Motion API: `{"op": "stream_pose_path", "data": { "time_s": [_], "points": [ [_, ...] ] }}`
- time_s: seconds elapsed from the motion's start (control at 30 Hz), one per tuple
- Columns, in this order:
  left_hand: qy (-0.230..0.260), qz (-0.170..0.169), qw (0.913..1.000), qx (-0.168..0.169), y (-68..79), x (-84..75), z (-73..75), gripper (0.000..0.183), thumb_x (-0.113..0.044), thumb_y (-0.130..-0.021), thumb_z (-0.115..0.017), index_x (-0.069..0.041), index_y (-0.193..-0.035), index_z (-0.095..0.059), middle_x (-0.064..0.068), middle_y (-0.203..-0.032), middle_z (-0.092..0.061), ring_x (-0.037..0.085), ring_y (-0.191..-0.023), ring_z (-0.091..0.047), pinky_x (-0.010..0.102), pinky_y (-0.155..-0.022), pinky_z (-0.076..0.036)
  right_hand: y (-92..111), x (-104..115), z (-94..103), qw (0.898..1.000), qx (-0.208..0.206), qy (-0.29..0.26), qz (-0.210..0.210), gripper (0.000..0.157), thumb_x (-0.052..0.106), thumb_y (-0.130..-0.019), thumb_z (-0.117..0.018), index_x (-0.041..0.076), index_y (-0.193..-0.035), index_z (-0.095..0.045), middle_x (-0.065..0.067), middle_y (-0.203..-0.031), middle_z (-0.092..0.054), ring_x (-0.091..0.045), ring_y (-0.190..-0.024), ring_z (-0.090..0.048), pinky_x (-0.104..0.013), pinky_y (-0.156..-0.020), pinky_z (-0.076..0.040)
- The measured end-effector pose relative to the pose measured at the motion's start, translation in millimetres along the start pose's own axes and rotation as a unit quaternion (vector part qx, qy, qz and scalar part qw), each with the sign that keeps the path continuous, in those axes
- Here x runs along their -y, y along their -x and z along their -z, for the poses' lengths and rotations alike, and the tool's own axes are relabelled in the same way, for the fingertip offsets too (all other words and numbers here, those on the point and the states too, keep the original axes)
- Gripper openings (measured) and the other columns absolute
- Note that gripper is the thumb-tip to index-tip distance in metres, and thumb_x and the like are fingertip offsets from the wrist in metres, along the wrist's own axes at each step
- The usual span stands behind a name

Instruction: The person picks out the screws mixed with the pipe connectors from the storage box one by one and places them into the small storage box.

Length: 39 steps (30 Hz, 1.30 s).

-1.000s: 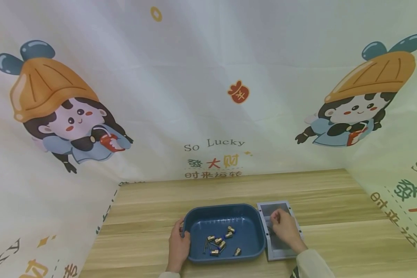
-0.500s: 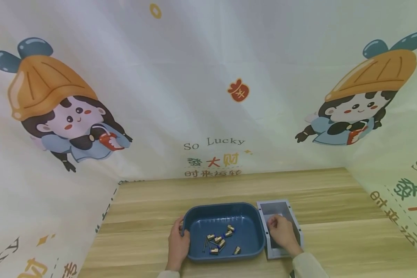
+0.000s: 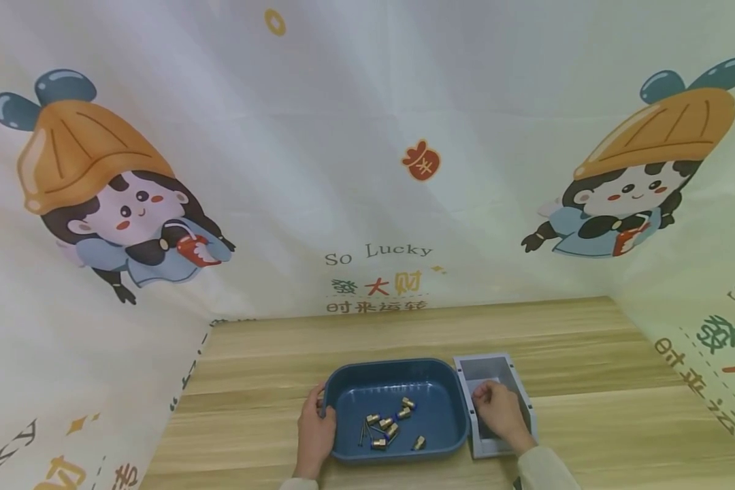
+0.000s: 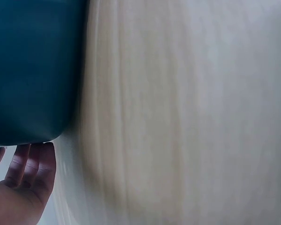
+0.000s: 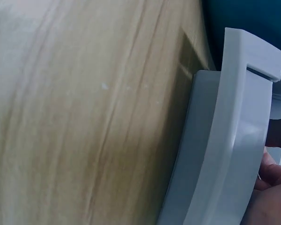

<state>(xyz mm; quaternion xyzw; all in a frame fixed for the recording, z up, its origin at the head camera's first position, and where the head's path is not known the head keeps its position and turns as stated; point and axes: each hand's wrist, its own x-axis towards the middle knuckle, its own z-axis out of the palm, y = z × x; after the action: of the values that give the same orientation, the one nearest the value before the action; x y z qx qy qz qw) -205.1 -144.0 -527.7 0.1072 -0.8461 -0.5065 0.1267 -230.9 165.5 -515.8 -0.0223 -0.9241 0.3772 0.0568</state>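
Observation:
My left hand (image 3: 316, 430) grips the left rim of a blue plastic tray (image 3: 398, 454), thumb over the edge and fingers along the outer wall. In the left wrist view, those fingertips touch the tray's outside (image 4: 33, 70). Several brass push-in fittings (image 3: 418, 444) with blue collars lie in the tray, with a few thin screws (image 3: 362, 433) among them. My right hand (image 3: 501, 412) reaches into a grey rectangular bin (image 3: 490, 449), fingers bent and thumb close to the index finger. I cannot tell whether anything sits between those fingertips.
The grey bin stands right against the tray's right side, both on a wood-grain table (image 3: 251, 388). Printed fabric (image 3: 367, 170) with cartoon figures hangs behind the table and along both sides.
My right hand has come slightly down and left into the bin, whose inside looks lighter than a second ago. My left hand, the tray and the fittings stay in place.

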Motion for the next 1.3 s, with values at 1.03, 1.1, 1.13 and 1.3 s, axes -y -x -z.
{"op": "stream_pose_path", "data": {
  "time_s": [1.03,1.1,1.13,1.3],
  "points": [
    [-0.011,0.006,0.9999,-0.005,-0.4,-1.7,-0.3,0.042,0.0,-0.082,-0.047,-0.003,-0.124,-0.047,0.015,-0.095,-0.055,0.021,-0.08,-0.051,0.03,-0.063,-0.043,-6,27,19.5,0.998,-0.034,-0.052,0.034,0.013,0.002,-0.068,-0.065,-0.001,-0.08,-0.062,-0.007,-0.073,-0.063,-0.013,-0.065,-0.056,-0.024,-0.06,-0.046],
    [-0.009,0.005,0.9999,-0.006,-0.3,-1.9,-0.1,0.042,0.001,-0.082,-0.047,-0.003,-0.124,-0.047,0.015,-0.095,-0.055,0.021,-0.079,-0.051,0.03,-0.062,-0.043,-6,28,20.3,0.997,-0.036,-0.052,0.035,0.014,0.002,-0.068,-0.065,-0.001,-0.081,-0.063,-0.007,-0.074,-0.063,-0.014,-0.066,-0.057,-0.025,-0.061,-0.047],
    [-0.009,0.004,0.9999,-0.006,-0.5,-1.8,0.0,0.042,0.001,-0.082,-0.047,-0.003,-0.124,-0.047,0.015,-0.095,-0.055,0.021,-0.079,-0.051,0.03,-0.062,-0.043,-6,29,20.6,0.997,-0.038,-0.051,0.036,0.014,0.002,-0.068,-0.065,-0.001,-0.081,-0.063,-0.007,-0.074,-0.063,-0.014,-0.066,-0.057,-0.025,-0.062,-0.047],
    [-0.012,0.01,0.9999,-0.002,-0.7,-1.6,0.0,0.042,0.0,-0.082,-0.047,-0.004,-0.124,-0.047,0.015,-0.097,-0.055,0.021,-0.08,-0.051,0.03,-0.064,-0.043,-7,34,22.8,0.996,-0.047,-0.055,0.045,0.016,0.001,-0.066,-0.066,-0.001,-0.082,-0.063,-0.007,-0.074,-0.063,-0.016,-0.069,-0.057,-0.027,-0.064,-0.047]
  ]
}}
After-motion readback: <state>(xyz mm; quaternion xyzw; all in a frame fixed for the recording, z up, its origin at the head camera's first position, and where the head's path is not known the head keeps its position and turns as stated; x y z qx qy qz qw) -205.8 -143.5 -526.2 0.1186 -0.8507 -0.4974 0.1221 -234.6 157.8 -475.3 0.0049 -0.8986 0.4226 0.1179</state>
